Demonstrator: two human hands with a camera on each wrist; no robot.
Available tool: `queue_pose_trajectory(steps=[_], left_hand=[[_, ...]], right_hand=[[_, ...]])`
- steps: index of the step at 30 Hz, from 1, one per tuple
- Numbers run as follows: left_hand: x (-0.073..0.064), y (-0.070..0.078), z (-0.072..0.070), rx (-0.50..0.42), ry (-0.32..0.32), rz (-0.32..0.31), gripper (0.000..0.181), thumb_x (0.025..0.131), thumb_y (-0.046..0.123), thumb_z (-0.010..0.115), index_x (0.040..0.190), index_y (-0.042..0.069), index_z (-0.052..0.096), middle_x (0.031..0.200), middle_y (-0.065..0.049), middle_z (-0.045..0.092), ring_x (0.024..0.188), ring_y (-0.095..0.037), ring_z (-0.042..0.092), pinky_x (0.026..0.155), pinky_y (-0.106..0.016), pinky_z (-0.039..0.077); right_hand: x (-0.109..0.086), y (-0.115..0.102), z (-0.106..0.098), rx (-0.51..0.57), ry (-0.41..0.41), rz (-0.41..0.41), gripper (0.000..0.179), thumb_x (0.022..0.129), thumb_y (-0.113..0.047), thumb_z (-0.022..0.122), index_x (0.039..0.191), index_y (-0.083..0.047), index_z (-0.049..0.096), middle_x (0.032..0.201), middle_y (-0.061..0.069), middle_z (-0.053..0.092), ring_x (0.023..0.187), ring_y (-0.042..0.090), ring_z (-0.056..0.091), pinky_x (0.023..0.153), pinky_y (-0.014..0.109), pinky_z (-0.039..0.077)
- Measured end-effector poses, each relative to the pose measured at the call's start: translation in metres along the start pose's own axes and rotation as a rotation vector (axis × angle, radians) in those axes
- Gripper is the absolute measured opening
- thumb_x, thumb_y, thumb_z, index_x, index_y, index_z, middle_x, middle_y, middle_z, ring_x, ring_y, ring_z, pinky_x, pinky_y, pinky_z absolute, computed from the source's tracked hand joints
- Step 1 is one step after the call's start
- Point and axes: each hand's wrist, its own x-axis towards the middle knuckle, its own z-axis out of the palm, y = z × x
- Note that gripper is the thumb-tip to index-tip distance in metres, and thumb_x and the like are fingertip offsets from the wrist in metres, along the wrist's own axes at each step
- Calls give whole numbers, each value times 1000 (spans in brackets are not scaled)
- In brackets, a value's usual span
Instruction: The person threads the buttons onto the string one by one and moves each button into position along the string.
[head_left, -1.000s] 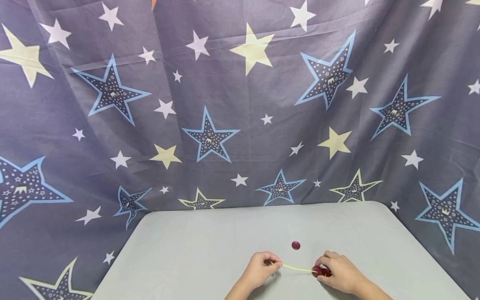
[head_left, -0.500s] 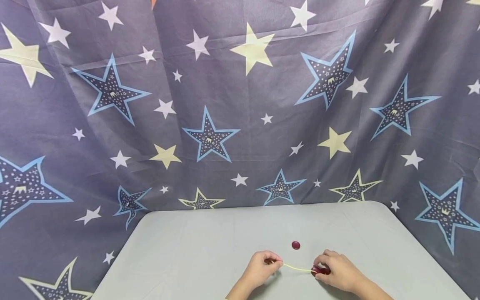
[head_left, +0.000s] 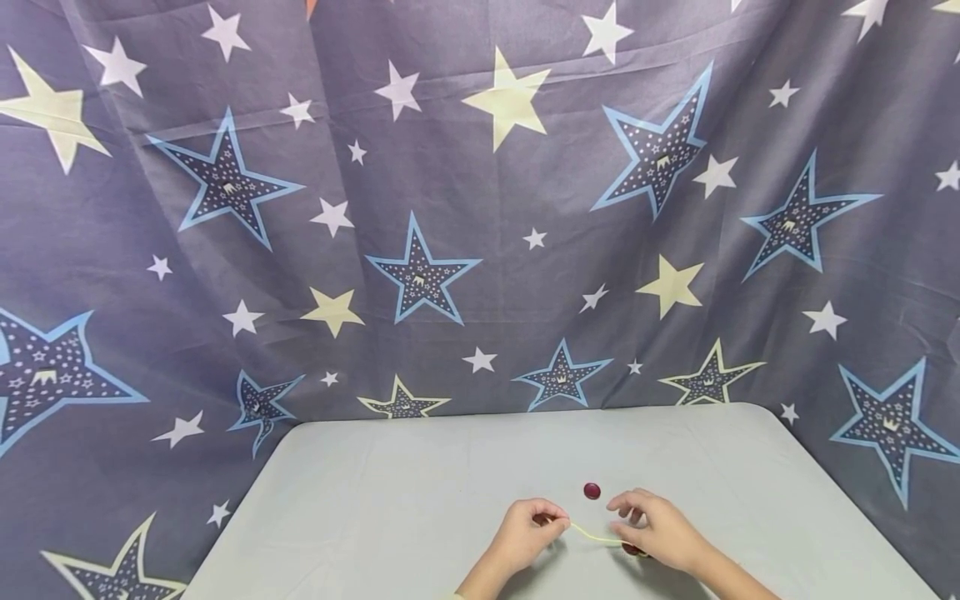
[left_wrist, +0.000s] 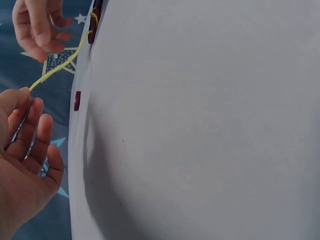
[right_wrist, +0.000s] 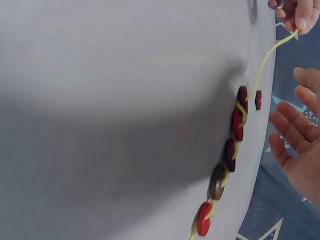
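Note:
My left hand (head_left: 521, 533) pinches a yellow string (head_left: 597, 537) between thumb and forefinger. From there the string sags right to a row of round dark red, brown and bright red buttons, best seen in the right wrist view, where it is threaded along several of them, such as a brown button (right_wrist: 217, 183) and a bright red button (right_wrist: 204, 219). Over the near end of that row hovers my right hand (head_left: 660, 529), fingers loosely bent and holding nothing; it hides most of the row in the head view. A single dark red button (head_left: 592, 491) lies loose beyond both hands.
The pale table (head_left: 420, 500) stretches to both sides of the hands and behind them. A grey-purple curtain (head_left: 450, 183) with printed stars hangs along its back edge and sides.
My right hand has let go of the threaded buttons and lifted a little up and left, toward the loose button. My left hand keeps its pinch, shifted slightly right, and the string sags more.

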Motion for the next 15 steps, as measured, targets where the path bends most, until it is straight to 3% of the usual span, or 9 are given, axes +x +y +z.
queue_pose_trajectory(steps=[8, 15], left_hand=[[1, 3, 1, 11, 1, 10, 11, 83, 22, 69, 84, 11, 70, 76, 4, 67, 67, 0, 51, 58, -15, 43], [3, 3, 4, -8, -1, 29, 11, 83, 21, 69, 84, 9, 70, 78, 3, 68, 67, 2, 52, 59, -15, 44]], right_hand=[[7, -11, 9, 153, -29, 43, 23, 86, -25, 66, 101, -7, 65, 98, 8, 66, 77, 1, 56, 61, 20, 44], [11, -17, 19, 219, -24, 38, 21, 86, -20, 66, 98, -4, 65, 90, 3, 67, 75, -1, 57, 62, 20, 45]])
